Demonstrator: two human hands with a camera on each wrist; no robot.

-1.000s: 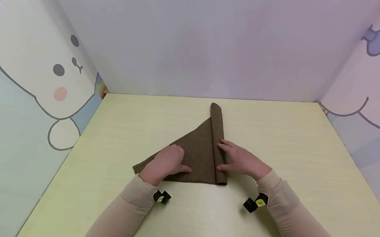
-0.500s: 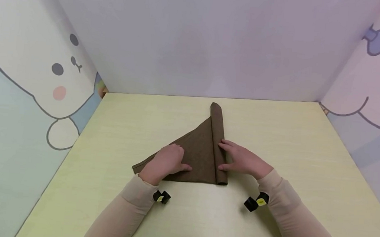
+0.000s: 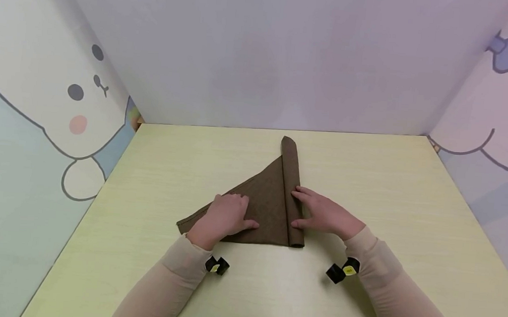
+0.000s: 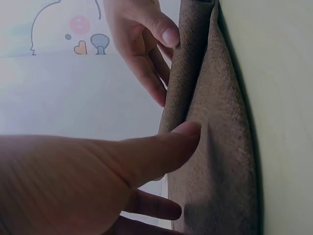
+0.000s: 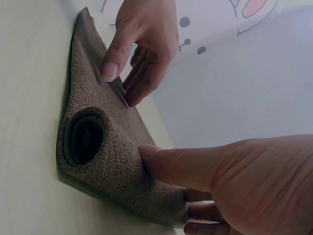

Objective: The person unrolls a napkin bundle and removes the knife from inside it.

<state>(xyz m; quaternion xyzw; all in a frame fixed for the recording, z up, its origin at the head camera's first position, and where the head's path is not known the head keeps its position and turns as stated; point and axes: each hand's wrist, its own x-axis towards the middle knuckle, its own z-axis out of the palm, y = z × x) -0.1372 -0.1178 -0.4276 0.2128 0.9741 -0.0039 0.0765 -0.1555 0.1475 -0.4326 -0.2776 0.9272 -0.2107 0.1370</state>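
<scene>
A brown cloth (image 3: 265, 199) lies partly rolled on the table, its flat part tapering to the left. The rolled edge (image 3: 290, 171) runs along its right side; the right wrist view shows the roll's hollow end (image 5: 88, 139). My left hand (image 3: 222, 218) rests on the flat part, thumb stretched towards the roll, its other fingers bent down on the cloth. From the right, my right hand (image 3: 327, 215) touches the roll with thumb and fingers spread apart. In the left wrist view, the left thumb (image 4: 161, 152) lies over the cloth near the roll.
The pale wooden table (image 3: 390, 189) meets a plain light wall (image 3: 253, 54) at its back edge. Side walls carry cartoon drawings (image 3: 80, 90). A small black device (image 3: 217, 265) sits at the left wrist, and another (image 3: 342, 270) at the right.
My left hand has shifted very slightly to the right on the cloth. The right hand and the roll look almost unmoved.
</scene>
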